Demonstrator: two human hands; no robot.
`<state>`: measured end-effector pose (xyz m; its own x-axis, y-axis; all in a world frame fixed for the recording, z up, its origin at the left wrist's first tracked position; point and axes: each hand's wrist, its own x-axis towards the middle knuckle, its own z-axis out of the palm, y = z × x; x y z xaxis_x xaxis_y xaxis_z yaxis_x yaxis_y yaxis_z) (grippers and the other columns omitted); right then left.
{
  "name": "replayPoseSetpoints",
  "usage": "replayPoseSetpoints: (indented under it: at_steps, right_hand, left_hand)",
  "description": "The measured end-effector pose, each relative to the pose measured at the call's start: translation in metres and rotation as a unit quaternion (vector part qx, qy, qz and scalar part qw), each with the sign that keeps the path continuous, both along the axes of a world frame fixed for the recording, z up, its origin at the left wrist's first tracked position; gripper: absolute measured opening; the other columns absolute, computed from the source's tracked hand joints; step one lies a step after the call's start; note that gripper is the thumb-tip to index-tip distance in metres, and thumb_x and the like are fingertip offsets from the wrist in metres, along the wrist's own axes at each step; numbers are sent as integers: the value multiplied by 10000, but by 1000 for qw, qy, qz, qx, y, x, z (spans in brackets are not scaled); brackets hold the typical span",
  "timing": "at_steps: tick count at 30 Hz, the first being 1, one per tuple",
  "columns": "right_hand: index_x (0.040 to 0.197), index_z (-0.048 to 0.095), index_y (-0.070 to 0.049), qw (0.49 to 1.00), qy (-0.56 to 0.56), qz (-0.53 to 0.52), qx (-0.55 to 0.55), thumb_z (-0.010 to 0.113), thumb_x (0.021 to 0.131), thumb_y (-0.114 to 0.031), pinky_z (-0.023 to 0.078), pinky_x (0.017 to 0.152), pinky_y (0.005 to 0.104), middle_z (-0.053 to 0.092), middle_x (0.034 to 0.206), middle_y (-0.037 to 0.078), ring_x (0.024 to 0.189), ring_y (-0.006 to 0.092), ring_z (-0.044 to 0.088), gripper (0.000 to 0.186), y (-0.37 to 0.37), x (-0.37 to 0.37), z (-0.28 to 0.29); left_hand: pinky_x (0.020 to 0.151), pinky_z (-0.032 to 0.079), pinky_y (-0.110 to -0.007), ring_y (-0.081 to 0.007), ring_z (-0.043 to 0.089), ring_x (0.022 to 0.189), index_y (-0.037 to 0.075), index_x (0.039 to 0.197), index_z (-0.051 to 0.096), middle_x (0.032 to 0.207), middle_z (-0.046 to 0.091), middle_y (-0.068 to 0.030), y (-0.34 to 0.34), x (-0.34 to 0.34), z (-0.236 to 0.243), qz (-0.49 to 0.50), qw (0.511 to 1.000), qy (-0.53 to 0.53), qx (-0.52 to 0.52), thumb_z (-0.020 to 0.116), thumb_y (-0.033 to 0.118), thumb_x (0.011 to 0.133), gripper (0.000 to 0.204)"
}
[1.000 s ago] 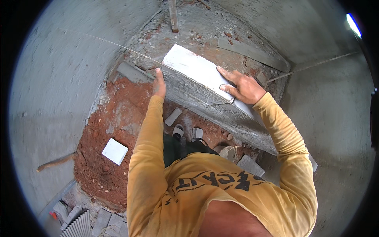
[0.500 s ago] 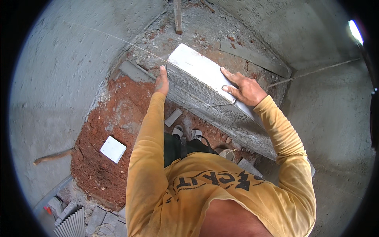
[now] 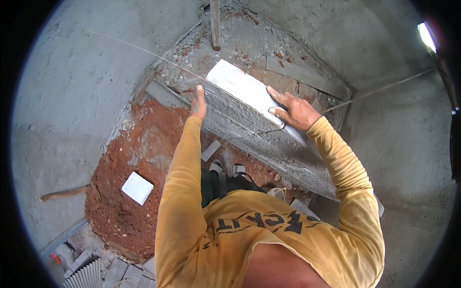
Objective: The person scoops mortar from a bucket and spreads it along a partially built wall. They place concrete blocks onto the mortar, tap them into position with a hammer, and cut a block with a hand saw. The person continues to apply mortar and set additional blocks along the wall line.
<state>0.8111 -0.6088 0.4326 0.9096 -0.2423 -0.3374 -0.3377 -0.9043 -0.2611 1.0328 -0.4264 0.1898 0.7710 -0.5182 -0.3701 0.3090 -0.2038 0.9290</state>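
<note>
A pale aerated-concrete block lies on top of a low block wall that runs diagonally in front of me. My right hand rests on the block's top near its right end, thumb and forefinger spread apart. Beside the block's left end, my left hand is upright with its fingers stretched out, at the wall's near face. Its palm is mostly hidden, so firm contact cannot be made out. A thin string line stretches from the left plastered wall to the block's left corner.
Reddish soil covers the ground at left, with a small white block piece on it. A wooden post stands beyond the wall. Grey boards lie behind it. Blocks and a corrugated sheet sit at lower left. A bucket is near my feet.
The view has shifted slightly, so the wall and block appear a little lower. Both hands keep nearly the same places at the block.
</note>
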Motion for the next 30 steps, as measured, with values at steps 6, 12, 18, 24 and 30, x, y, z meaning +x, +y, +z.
replayPoseSetpoints:
  at_steps: [6,12,18,24,30]
  right_hand:
    - [1412,445,-213,998,-47,23,-28,498,939,-466,406,990,453,536,1235,194,1126,382,539,539,-2,-1,1]
    - [1393,477,-223,998,-59,17,-19,504,944,-437,322,1070,458,486,1368,142,1252,363,456,498,-5,-6,-7]
    - [1400,468,-235,999,-36,-4,-37,496,944,-439,302,1087,467,455,1397,164,1265,392,436,500,0,-5,-2]
    - [1351,531,-252,995,-22,-46,-82,563,908,-414,247,1118,496,405,1445,140,1304,388,394,472,11,0,5]
    - [1257,620,-221,978,-3,-119,-173,610,884,-386,285,1109,474,424,1430,139,1293,354,418,408,37,5,13]
  left_hand:
    - [1117,243,-377,-343,337,1362,-68,1419,324,1467,346,-239,0,2,-2,-9,1000,-3,-2,228,732,891,964]
    - [1117,244,-378,-348,337,1360,-69,1415,333,1463,349,-246,0,3,-8,-22,1000,-2,-10,236,734,888,965]
    - [1117,244,-378,-354,338,1358,-70,1410,341,1460,351,-253,-1,6,1,-52,999,-5,6,244,736,886,966]
    - [1117,244,-379,-359,339,1356,-71,1406,350,1456,353,-259,10,8,22,-124,990,-18,62,251,737,884,968]
    - [1113,256,-367,-339,366,1343,-66,1400,362,1461,356,-244,20,27,30,-234,972,-13,26,276,664,927,874]
